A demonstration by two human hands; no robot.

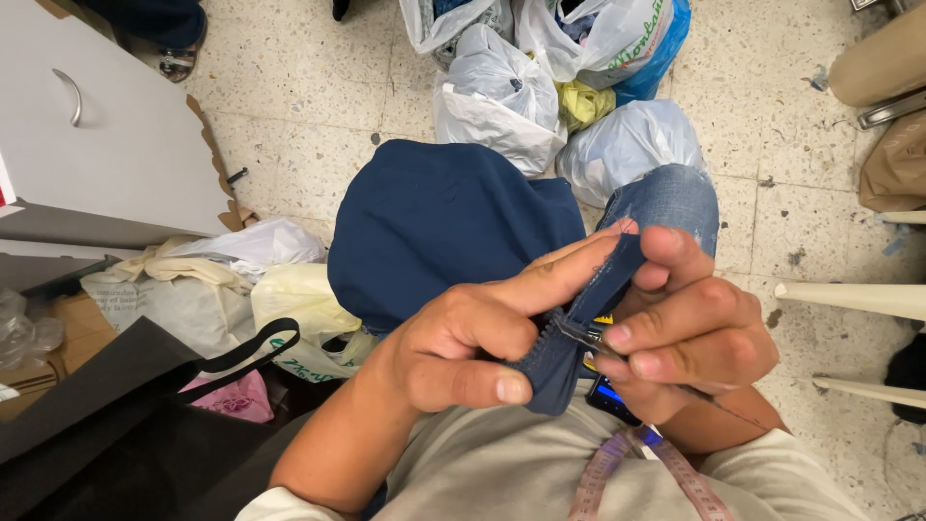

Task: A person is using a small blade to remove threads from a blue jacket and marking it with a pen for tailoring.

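Over the lap, both hands pinch the navy fabric strip (569,333): left hand (463,342) underneath, right hand (690,333) gripping its zipper edge.

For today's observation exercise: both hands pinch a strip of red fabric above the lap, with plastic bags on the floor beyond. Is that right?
Not quite. The head view shows the fabric is navy blue, not red. The left hand and right hand do pinch it above the lap, with plastic bags on the floor beyond.
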